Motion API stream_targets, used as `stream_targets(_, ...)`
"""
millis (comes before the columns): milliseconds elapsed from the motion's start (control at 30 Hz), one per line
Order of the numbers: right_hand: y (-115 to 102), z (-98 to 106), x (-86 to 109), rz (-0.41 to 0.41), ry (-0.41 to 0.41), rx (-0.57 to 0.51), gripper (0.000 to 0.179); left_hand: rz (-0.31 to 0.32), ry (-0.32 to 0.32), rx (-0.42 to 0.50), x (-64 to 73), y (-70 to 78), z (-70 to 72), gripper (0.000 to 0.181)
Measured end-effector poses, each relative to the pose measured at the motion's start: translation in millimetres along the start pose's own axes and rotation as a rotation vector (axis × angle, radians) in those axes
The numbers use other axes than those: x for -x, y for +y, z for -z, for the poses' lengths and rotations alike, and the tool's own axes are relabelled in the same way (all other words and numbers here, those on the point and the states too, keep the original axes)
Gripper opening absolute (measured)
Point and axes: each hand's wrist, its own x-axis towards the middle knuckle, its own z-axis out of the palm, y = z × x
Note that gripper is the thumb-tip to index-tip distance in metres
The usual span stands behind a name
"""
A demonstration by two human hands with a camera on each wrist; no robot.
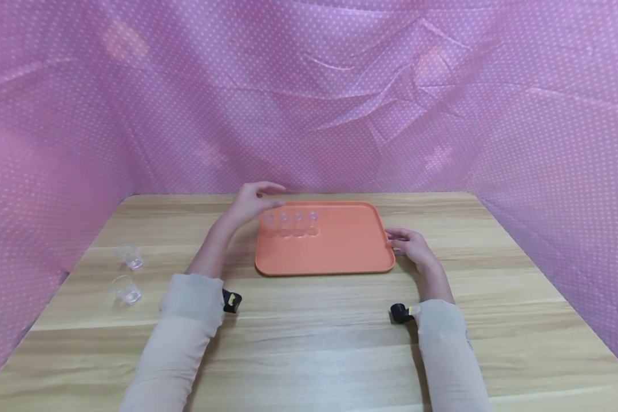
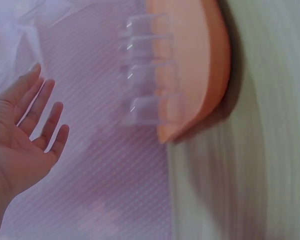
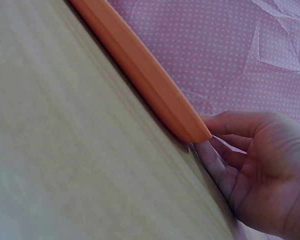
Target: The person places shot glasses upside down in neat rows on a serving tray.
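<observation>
An orange tray [image 1: 340,252] lies on the table, with several small clear cups [image 1: 298,218] in a row near its back left. My left hand [image 1: 248,203] hovers by the tray's back left corner. In the left wrist view, that hand [image 2: 27,140] has its fingers spread and holds nothing, apart from the cups [image 2: 149,77]. At the tray's right edge, my right hand [image 1: 411,246] grips the rim. The right wrist view has its thumb on top of the tray [image 3: 150,80] and fingers [image 3: 212,162] beneath the edge.
Two clear cups stand on the table's left side, one farther back [image 1: 133,258] and one nearer [image 1: 127,290]. Pink dotted cloth [image 1: 309,114] hangs behind and on both sides of the wooden table [image 1: 309,343].
</observation>
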Motion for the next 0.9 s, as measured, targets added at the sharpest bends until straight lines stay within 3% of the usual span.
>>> stream_targets(167, -8, -3, 4.7, 0.000, -0.017, -0.013, 0.043, 0.038, 0.085, -0.013, 25.9, 2.9, 30.7, 0.042)
stream_targets(367, -2, -1, 1.1, -0.004, -0.002, 0.011, 0.043, 0.024, 0.151, -0.088, 58.4, -2.3, 65.3, 0.042)
stream_targets(633, -2, 1, 1.0, -0.003, 0.003, 0.017, 0.043, 0.113, 0.138, -0.060, 108.4, -13.2, 105.5, 0.049)
stream_targets(900, -1, 0, -0.4, 0.008, -0.008, 0.018, 0.043, 0.162, 0.080, -0.085, 157.0, -43.1, 140.6, 0.044)
